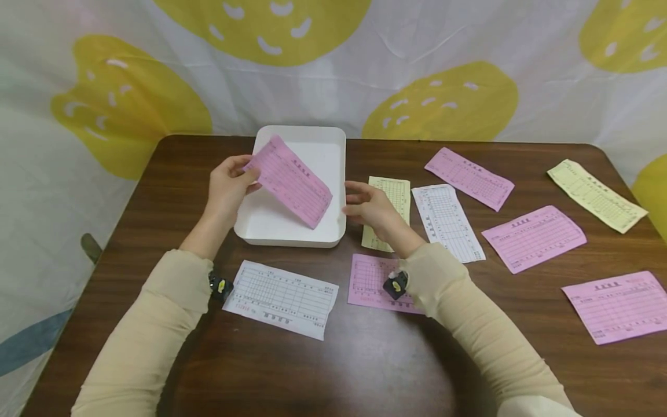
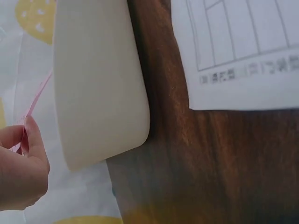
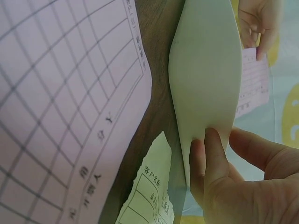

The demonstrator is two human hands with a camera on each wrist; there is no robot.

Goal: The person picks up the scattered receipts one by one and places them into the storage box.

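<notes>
A pink paper form [image 1: 294, 182] hangs tilted above the white tray [image 1: 250, 231]. My left hand [image 1: 231, 179] pinches it by its upper left edge, thumb against fingers; the left wrist view shows the pink sheet edge-on at the fingertips of that left hand [image 2: 23, 163]. On the tray's other side, my right hand [image 1: 372, 208] has its fingers extended towards the right wall. From the right wrist camera, the fingertips of the right hand [image 3: 238, 182] lie right at the tray's outer wall [image 3: 205, 70]. A yellow form [image 1: 393, 200] lies partly beneath the right hand.
Near the front lie a white form [image 1: 281, 298] and a pink form [image 1: 367, 284], partly covered by the right wrist. Another white form [image 1: 448, 223], several pink forms and a yellow form [image 1: 596, 197] spread across the right of the brown table [image 1: 333, 370]. A patterned curtain [image 1: 333, 87] hangs behind.
</notes>
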